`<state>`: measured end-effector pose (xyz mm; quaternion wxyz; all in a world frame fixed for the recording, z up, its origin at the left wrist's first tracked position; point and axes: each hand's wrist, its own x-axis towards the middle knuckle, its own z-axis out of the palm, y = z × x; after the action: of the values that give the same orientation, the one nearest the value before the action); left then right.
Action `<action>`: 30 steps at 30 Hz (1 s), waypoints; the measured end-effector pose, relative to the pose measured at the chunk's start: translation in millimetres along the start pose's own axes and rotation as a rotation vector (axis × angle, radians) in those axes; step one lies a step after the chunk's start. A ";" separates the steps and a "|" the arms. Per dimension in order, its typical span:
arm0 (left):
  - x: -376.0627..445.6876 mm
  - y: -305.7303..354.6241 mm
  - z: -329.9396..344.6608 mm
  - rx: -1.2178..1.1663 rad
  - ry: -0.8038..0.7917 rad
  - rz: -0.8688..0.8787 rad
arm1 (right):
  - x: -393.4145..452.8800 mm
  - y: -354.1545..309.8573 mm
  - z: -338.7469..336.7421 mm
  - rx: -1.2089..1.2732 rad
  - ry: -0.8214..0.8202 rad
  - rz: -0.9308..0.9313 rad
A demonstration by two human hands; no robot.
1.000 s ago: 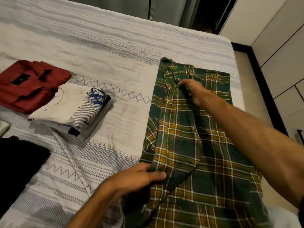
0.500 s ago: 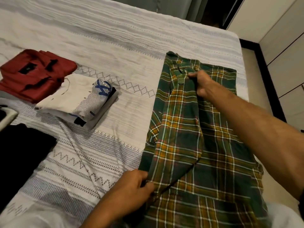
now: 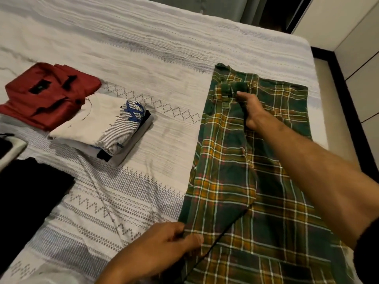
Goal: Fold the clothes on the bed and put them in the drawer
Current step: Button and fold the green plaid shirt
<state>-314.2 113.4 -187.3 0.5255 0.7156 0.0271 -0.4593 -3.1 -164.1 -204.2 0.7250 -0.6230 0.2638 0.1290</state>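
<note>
A green and yellow plaid shirt (image 3: 272, 167) lies lengthwise on the right side of the bed (image 3: 143, 50), its left side folded in over the middle. My right hand (image 3: 251, 108) reaches to the far end and holds the fabric near the collar. My left hand (image 3: 172, 240) pinches the shirt's near left edge at the fold. On the left of the bed lie a folded red shirt (image 3: 49, 93) and a folded white top (image 3: 96, 117) with a striped piece on a small stack.
A black garment (image 3: 26, 193) lies at the near left of the bed. The bed's right edge borders a strip of floor (image 3: 336, 111) and pale cabinet fronts (image 3: 363, 64). Curtains hang beyond the far edge.
My left hand has slid toward me along the shirt's left edge. My right hand stays near the collar. The view has shifted a little.
</note>
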 end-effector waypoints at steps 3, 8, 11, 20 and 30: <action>6.4 4.1 4.5 0.103 0.007 -0.015 | 16.1 -6.5 -2.1 -0.178 0.040 -0.070; 9.4 0.3 -2.8 0.135 0.026 -0.079 | 24.1 -25.3 8.4 -0.130 0.034 -0.173; 10.7 1.2 -10.4 0.092 -0.039 -0.103 | 25.0 -29.5 11.3 0.036 -0.016 -0.225; 10.2 4.4 -15.2 0.059 -0.125 -0.091 | 26.8 -18.7 15.6 -0.107 0.045 -0.105; 12.3 7.3 -18.3 0.056 -0.167 -0.070 | 42.6 -29.0 -2.7 -0.107 0.051 -0.048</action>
<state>-291.8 118.8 -189.9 0.4895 0.6878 -0.0044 -0.5360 46.5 -178.3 -203.5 0.6865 -0.6702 0.2599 0.1095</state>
